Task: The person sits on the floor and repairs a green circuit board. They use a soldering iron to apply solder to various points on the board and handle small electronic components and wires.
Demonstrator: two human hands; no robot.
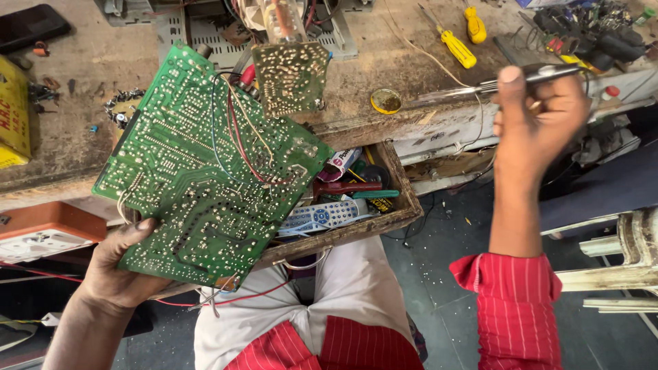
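Note:
My left hand (120,267) grips the lower left corner of a large green circuit board (205,171), solder side up and tilted, with red, white and blue wires running across it. A smaller board (290,77) hangs from those wires above it. My right hand (538,116) is raised to the right over the bench edge and holds a soldering iron (480,87) whose metal tip points left toward a small round tin of flux (386,101) on the workbench (96,62).
An open wooden drawer (404,199) under the board holds a remote control (322,216), tools and clutter. Yellow-handled screwdrivers (458,48) lie at the back of the bench. A yellow box (14,113) sits at the left, an orange and white socket box (48,229) below it.

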